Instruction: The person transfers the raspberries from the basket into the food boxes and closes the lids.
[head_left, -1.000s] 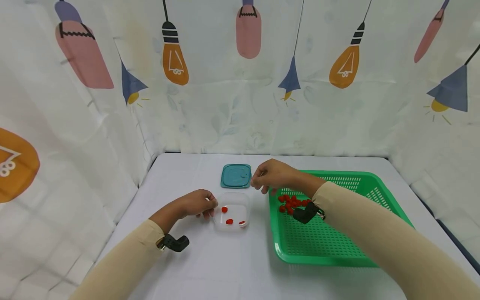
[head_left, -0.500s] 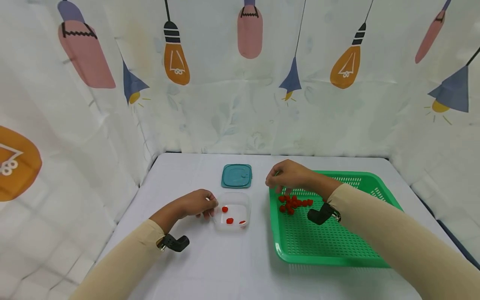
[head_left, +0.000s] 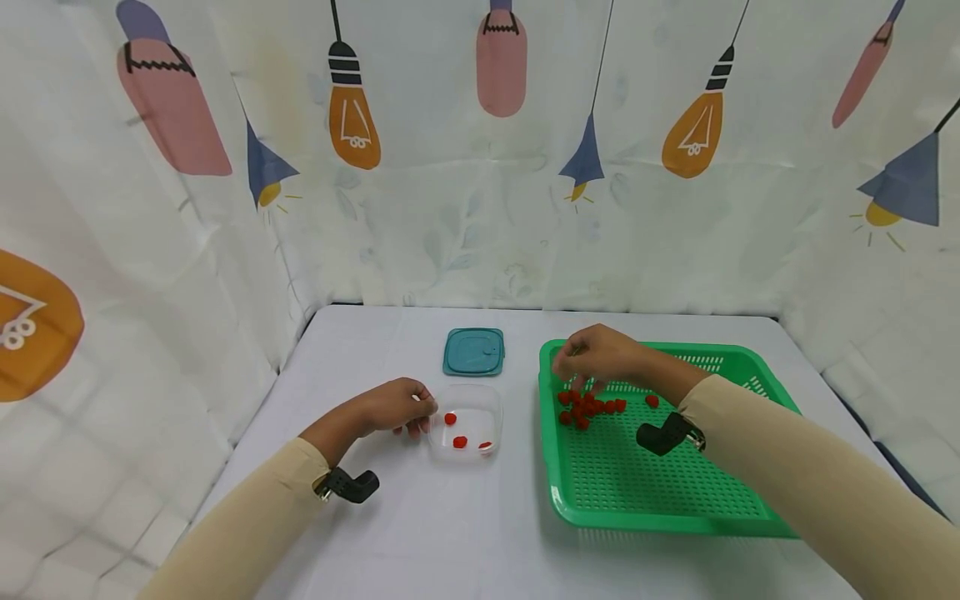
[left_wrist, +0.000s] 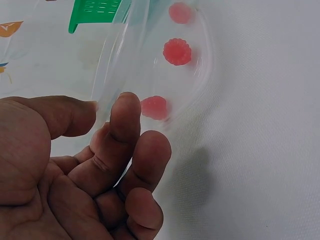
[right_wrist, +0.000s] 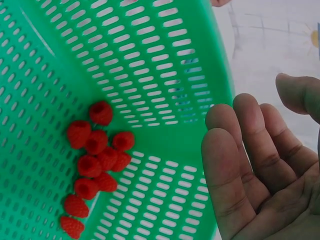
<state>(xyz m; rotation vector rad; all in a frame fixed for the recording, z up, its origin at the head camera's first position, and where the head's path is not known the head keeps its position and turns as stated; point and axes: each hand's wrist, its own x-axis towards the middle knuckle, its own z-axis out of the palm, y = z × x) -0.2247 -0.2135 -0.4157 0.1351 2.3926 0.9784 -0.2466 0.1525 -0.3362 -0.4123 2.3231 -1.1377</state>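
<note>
My left hand (head_left: pixel 393 406) pinches the left side of a small clear plastic container (head_left: pixel 476 408) on the table. In the left wrist view, the thumb and a finger lie on either side of its thin wall (left_wrist: pixel 117 65). Three red raspberries (left_wrist: pixel 177 51) lie inside it, apart from each other. My right hand (head_left: pixel 603 354) hovers over the far left corner of a green perforated basket (head_left: pixel 675 523). Its fingers are loosely bent and hold nothing in the right wrist view. A cluster of several raspberries (right_wrist: pixel 89 166) rests in the basket below that hand.
A teal square lid (head_left: pixel 474 352) lies on the white-covered table behind the clear container. One raspberry (head_left: pixel 652 402) sits to the right of the cluster in the basket. A patterned cloth (head_left: pixel 450 208) hangs around the table's back and sides.
My right hand has moved right, from beside the teal lid to above the basket's corner. The left hand has stayed at the container, and the raspberries in it look unchanged.
</note>
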